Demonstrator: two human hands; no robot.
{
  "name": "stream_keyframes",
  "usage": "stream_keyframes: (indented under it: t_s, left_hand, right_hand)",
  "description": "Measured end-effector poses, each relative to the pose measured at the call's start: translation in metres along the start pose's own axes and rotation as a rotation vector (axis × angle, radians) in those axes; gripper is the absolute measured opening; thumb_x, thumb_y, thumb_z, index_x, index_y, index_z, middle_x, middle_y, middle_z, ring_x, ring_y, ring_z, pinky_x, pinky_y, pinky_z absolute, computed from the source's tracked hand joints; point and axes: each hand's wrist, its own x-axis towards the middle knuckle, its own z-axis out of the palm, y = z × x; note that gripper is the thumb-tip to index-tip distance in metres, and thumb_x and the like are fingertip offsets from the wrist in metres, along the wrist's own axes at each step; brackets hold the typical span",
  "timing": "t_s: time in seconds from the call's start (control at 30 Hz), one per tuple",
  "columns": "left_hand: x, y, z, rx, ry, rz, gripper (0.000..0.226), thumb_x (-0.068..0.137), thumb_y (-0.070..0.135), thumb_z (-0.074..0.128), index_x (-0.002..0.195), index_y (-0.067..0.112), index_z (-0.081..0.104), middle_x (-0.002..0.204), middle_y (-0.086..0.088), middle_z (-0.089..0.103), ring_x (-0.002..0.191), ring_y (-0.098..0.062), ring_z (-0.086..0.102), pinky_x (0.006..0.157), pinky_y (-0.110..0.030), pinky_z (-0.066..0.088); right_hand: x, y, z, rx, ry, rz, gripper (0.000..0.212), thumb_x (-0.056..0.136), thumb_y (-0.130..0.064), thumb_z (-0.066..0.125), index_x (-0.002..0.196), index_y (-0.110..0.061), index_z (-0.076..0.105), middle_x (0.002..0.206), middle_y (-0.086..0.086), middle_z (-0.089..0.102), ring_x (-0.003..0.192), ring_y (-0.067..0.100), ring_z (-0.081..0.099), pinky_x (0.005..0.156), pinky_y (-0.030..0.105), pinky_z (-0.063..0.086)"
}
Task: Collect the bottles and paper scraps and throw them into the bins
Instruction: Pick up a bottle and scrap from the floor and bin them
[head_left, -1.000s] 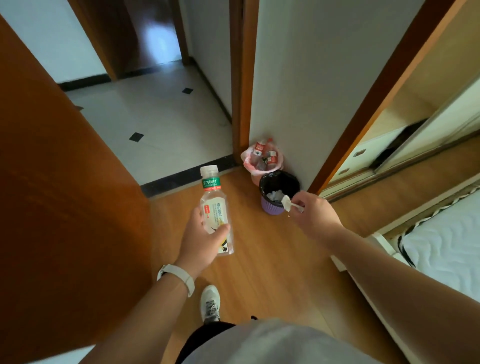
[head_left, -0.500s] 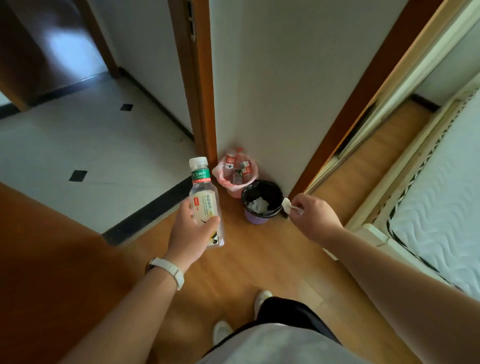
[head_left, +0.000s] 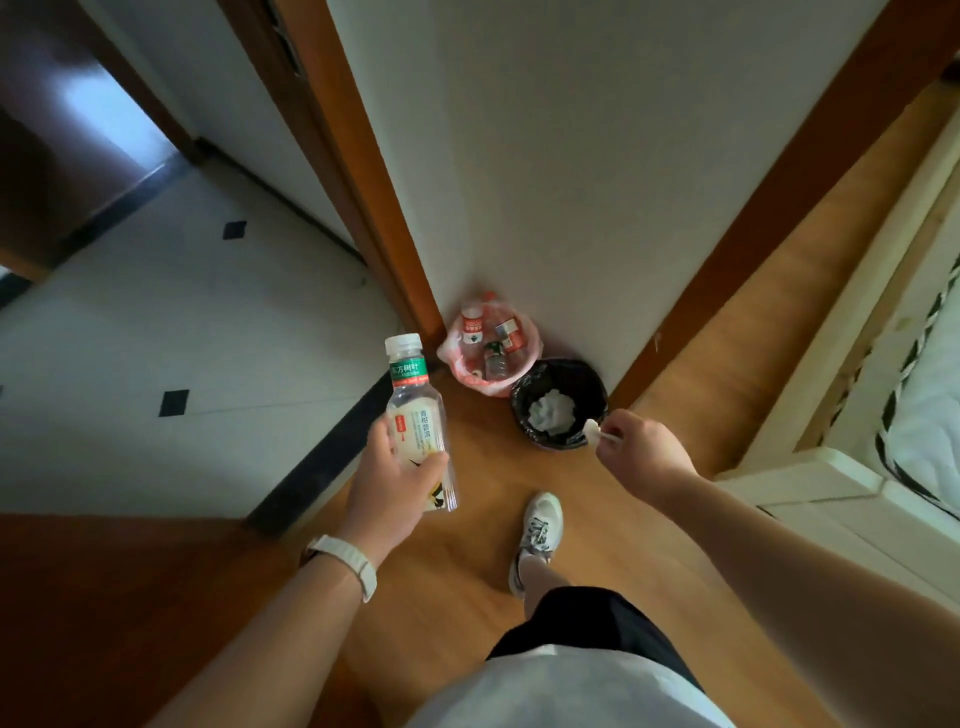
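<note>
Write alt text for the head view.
A person's left hand grips a clear plastic bottle with a green band, while the right hand pinches a white paper scrap near a black-lined bin; a pink-lined bin holding bottles stands beside it.

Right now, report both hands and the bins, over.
Left hand grips bottle. Right hand pinches paper scrap at black bin near rim. Pink bin already holds bottles. Nothing blocks either bin.

White wall (head_left: 597, 156), wooden floor (head_left: 467, 545), tiled hallway (head_left: 182, 338)
</note>
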Motion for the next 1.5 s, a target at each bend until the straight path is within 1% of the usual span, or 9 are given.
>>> stream_keyframes:
  t_s: [0.2,0.33,0.5,0.83,1.0,1.13,1.23,1.4,1.5]
  left_hand:
    - [0.09,0.035,0.018,0.051,-0.015,-0.001,0.058,0.087,0.027,0.072,0.13,0.034,0.034,0.112,0.009,0.058,0.09,-0.01,0.066,0.061,-0.022,0.057]
    - [0.137,0.042,0.038,0.075,-0.075,0.023,0.059,0.087,0.026,0.071,0.133,0.034,0.035,0.115,0.01,0.058,0.093,-0.006,0.064,0.063,-0.023,0.058]
    - [0.197,0.034,0.057,0.067,-0.1,0.002,0.056,0.086,0.028,0.072,0.129,0.038,0.037,0.112,0.015,0.058,0.092,-0.005,0.065,0.067,-0.029,0.061]
    - [0.362,-0.061,0.144,0.121,-0.136,0.011,0.072,0.082,0.026,0.078,0.141,0.028,0.037,0.113,0.015,0.058,0.092,0.005,0.063,0.062,-0.011,0.052]
    - [0.444,-0.126,0.193,0.203,-0.152,0.085,0.08,0.078,0.035,0.08,0.141,0.03,0.032,0.125,0.01,0.057,0.103,-0.002,0.061,0.073,-0.021,0.057]
    - [0.501,-0.177,0.227,0.299,-0.185,0.073,0.079,0.079,0.035,0.079,0.141,0.025,0.032,0.129,0.004,0.056,0.103,-0.007,0.06,0.057,-0.005,0.047]
    - [0.538,-0.205,0.246,0.305,-0.179,0.084,0.08,0.081,0.032,0.078,0.144,0.022,0.03,0.133,0.002,0.054,0.108,-0.01,0.059,0.056,0.001,0.043]
    - [0.581,-0.238,0.267,0.339,-0.116,0.158,0.089,0.077,0.038,0.081,0.146,0.019,0.029,0.131,0.001,0.056,0.109,-0.011,0.061,0.082,-0.027,0.057]
    - [0.592,-0.248,0.278,0.363,-0.127,0.159,0.089,0.079,0.034,0.081,0.148,0.019,0.028,0.137,0.001,0.052,0.113,-0.006,0.055,0.076,-0.007,0.048]
  right_hand:
    - [0.086,-0.006,-0.006,0.041,-0.075,-0.002,0.025,0.095,-0.042,0.05,0.077,-0.024,0.049,0.076,0.0,0.057,0.069,0.023,0.055,0.058,0.029,0.037]
    - [0.122,-0.012,-0.006,-0.042,-0.112,-0.042,0.01,0.092,-0.028,0.051,0.091,-0.019,0.056,0.087,0.0,0.058,0.076,0.023,0.053,0.062,0.028,0.037]
    - [0.152,-0.005,0.019,-0.081,-0.138,-0.108,0.017,0.09,-0.025,0.055,0.104,-0.017,0.062,0.101,0.003,0.065,0.083,0.026,0.061,0.062,0.028,0.04]
    - [0.261,0.055,0.128,-0.013,-0.063,0.046,0.012,0.088,-0.02,0.061,0.099,-0.017,0.064,0.091,-0.001,0.063,0.068,0.016,0.052,0.054,0.023,0.034]
    - [0.315,0.085,0.206,0.0,-0.05,0.092,0.015,0.088,-0.017,0.061,0.102,-0.015,0.064,0.09,-0.002,0.057,0.071,0.018,0.049,0.052,0.021,0.03]
    - [0.349,0.107,0.271,0.019,-0.087,0.177,0.015,0.09,-0.019,0.058,0.103,-0.014,0.064,0.094,0.004,0.061,0.074,0.023,0.052,0.056,0.026,0.033]
    - [0.371,0.123,0.309,-0.01,-0.066,0.248,0.017,0.093,-0.025,0.054,0.105,-0.016,0.063,0.097,0.005,0.062,0.074,0.022,0.051,0.056,0.026,0.033]
    - [0.398,0.135,0.348,-0.091,-0.087,0.298,0.032,0.093,-0.034,0.052,0.121,-0.02,0.059,0.118,0.004,0.055,0.103,0.028,0.055,0.07,0.029,0.035]
    - [0.407,0.137,0.358,-0.146,-0.084,0.238,0.039,0.09,-0.038,0.055,0.124,-0.018,0.058,0.122,0.007,0.055,0.113,0.031,0.051,0.078,0.036,0.04]
